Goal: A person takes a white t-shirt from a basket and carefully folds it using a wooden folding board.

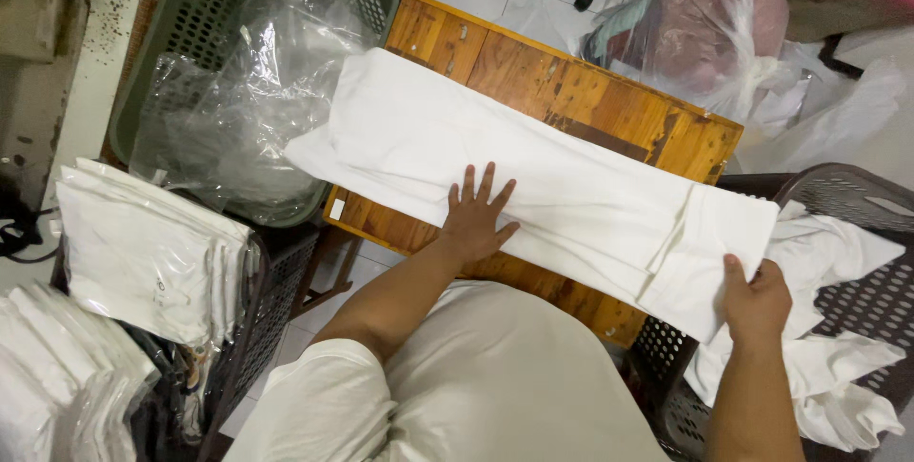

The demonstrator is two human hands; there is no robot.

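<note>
A long white cloth (514, 167) lay folded across the wooden counter (590, 91). The left hand (473, 217) pressed flat on its near edge, fingers spread. At four o'clock the right hand (754, 302) had its grip pinched on the cloth's folded end. Clear plastic bags (257, 91) filled the green basket (190, 15) at ten o'clock; flat white packets (143, 253) were stacked at eight o'clock.

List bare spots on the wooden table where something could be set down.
Bare wood shows along the table's far edge beyond the white cloth, and a narrow strip at the near edge beside the left hand. The right hand grips the cloth's folded end; baskets crowd both sides.
</note>
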